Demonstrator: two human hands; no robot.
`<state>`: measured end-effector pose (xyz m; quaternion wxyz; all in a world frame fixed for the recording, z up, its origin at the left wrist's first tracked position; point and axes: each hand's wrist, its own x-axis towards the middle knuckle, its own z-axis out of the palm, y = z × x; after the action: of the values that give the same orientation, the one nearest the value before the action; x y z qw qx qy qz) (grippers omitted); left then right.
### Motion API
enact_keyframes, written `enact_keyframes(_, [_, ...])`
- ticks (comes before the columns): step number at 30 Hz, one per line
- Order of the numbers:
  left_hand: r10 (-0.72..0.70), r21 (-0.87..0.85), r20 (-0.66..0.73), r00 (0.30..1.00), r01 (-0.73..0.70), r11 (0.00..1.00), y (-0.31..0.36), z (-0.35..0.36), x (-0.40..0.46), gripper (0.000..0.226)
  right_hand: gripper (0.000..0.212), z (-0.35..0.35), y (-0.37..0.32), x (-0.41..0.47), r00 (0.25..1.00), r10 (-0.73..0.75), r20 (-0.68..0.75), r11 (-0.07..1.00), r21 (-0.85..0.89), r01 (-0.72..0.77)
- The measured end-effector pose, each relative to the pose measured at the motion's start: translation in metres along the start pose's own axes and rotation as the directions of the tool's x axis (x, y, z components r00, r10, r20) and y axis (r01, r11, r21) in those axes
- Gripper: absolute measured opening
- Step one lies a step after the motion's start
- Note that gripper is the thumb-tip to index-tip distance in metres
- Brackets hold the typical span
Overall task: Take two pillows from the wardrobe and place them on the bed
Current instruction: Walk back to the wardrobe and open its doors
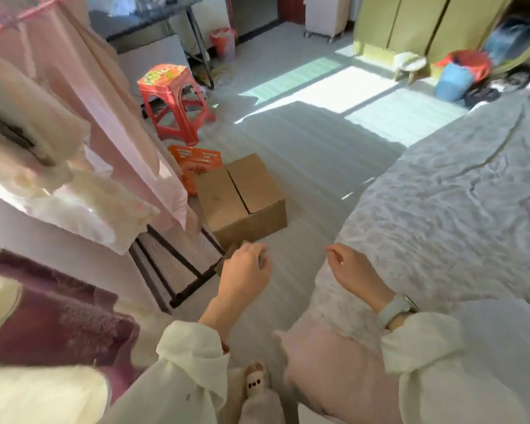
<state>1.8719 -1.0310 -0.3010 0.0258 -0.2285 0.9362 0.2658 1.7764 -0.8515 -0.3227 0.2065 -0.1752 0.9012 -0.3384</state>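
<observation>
My left hand [248,272] hovers over the floor with its fingers curled in, holding nothing. My right hand [354,272], a pale watch on its wrist, is loosely curled and empty over the near edge of the bed [459,209], which has a grey-white crinkled cover. A pale pink pillow-like shape [334,371] lies at the bed's near corner, below my right forearm. On the left, a cream frilled pillow [101,209] rests on a shelf of the open wardrobe rack [178,267], under hanging pink clothes [83,87].
A purple fluffy blanket [58,319] lies at lower left. A closed cardboard box [242,197] sits on the floor ahead, with an orange crate [196,160] and a red plastic stool [172,102] behind it. A blue bucket [455,81] stands at far right.
</observation>
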Motion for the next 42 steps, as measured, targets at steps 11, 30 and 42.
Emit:
enact_keyframes(11, [0.241, 0.001, 0.286, 0.927, -0.252, 0.968, 0.016, -0.001, 0.195, 0.033, 0.029, -0.009, -0.011, 0.114, 0.924, 0.362, -0.123, 0.931, 0.105, -0.351])
enact_keyframes(30, [0.384, -0.063, 0.340, 0.858, -0.386, 0.920, 0.212, 0.025, 0.573, 0.042, 0.027, -0.222, 0.041, 0.428, 0.846, 0.445, -0.295, 0.890, 0.047, -0.453])
enact_keyframes(42, [0.651, -0.128, 0.351, 0.673, -0.654, 0.746, 0.432, 0.067, 0.870, 0.030, 0.031, -0.419, 0.115, 0.680, 0.733, 0.540, -0.414, 0.837, 0.168, -0.521])
